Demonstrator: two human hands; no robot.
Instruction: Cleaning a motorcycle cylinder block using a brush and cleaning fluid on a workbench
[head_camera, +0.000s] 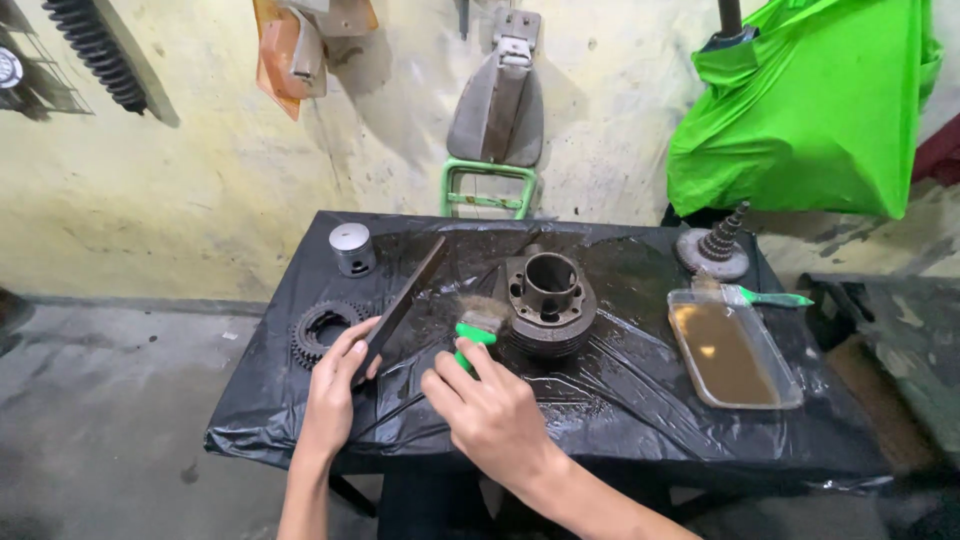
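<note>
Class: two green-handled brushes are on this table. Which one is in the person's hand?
The brush beside the finned cylinder, gripped by the right hand; the other brush rests on the tray.

On the black plastic-covered table (620, 400) are two green-handled brushes, one at centre (478, 325) and one at three o'clock (760, 296). Also one finned engine cylinder (548, 300), one piston (352, 248), one toothed sprocket (318, 330), one clear tray of brown liquid (730, 352), one gear shaft (715, 248), and one long dark flat bar (405, 300).
</note>
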